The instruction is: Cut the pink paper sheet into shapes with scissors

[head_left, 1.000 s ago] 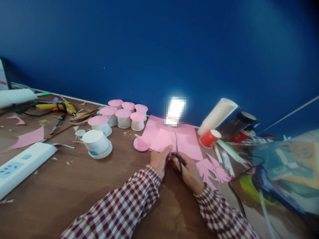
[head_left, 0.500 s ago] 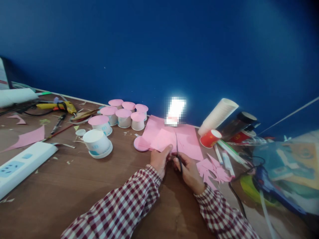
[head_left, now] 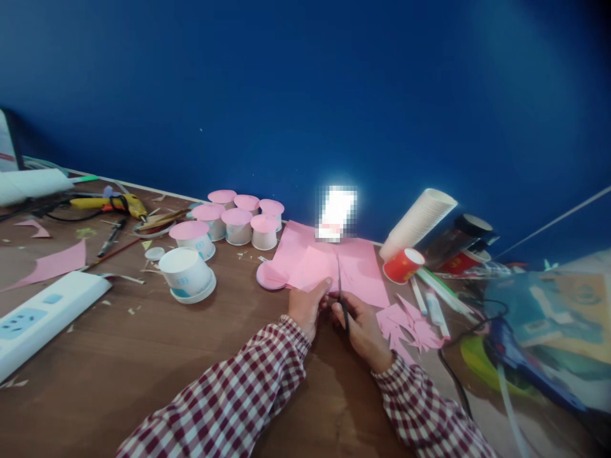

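Note:
My left hand [head_left: 308,306] pinches a piece of pink paper [head_left: 312,267] between thumb and fingers. Dark-handled scissors [head_left: 340,280] are gripped in my right hand [head_left: 360,327], their blades pointing away from me along the paper's right side. Both hands are close together, and their fingertips partly hide the paper's near edge. Beneath lies a larger pink sheet [head_left: 365,270] on the brown table. Round pink discs [head_left: 270,275] are stacked just left of the held paper. Curled pink offcuts [head_left: 411,327] lie to the right of my right hand.
Several paper cups topped with pink discs [head_left: 237,218] stand at the back left, a white cup [head_left: 184,272] before them. A power strip [head_left: 48,318] lies left. Leaning cups [head_left: 420,219], a red cup [head_left: 403,265] and a blue glue gun [head_left: 525,369] are on the right.
The held pink paper has shifted very slightly against the discs at its left. My hands and the scissors stay almost in the same place.

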A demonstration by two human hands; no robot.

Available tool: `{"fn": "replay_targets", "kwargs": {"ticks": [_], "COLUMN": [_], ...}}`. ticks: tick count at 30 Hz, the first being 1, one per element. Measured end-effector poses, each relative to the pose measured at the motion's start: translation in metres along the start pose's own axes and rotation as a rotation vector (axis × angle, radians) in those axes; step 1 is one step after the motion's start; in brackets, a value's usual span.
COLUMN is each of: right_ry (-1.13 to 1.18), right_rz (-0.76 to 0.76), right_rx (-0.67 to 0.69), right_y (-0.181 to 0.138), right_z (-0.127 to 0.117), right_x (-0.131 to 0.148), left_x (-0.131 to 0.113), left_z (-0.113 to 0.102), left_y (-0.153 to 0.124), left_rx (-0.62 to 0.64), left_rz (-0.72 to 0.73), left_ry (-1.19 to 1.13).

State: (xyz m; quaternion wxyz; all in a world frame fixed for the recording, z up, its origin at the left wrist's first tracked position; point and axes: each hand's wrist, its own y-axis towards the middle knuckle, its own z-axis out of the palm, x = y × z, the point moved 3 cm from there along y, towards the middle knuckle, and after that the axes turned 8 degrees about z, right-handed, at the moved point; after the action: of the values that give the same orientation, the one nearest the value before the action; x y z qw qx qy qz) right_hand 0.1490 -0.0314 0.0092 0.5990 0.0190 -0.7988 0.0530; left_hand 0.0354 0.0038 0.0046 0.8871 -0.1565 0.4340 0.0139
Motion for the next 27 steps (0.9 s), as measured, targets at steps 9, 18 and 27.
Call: {"fn": "replay_targets", "kwargs": {"ticks": [9,18,27], "right_ry": [-0.022,-0.015,-0.028], "right_rz": [-0.009,0.008,0.003], "right_rx": [-0.016,-0.011,-0.019], "right_y": [0.0002,-0.0004,-0.0005], "right_z": [0.0,-0.0003,-0.0003], "right_x": [0.0001,0.0008,-0.0002], "left_x": [0.0013,0.0005,0.0004], "left_z": [-0.0005,0.0003,0.0003], "left_y": [-0.0003,-0.0002,0.0007], "left_rx": [0.023,0.02,0.02], "left_rz": [-0.004,-0.013,0.0], "left_ry": [0.002,-0.008,-0.035]}}
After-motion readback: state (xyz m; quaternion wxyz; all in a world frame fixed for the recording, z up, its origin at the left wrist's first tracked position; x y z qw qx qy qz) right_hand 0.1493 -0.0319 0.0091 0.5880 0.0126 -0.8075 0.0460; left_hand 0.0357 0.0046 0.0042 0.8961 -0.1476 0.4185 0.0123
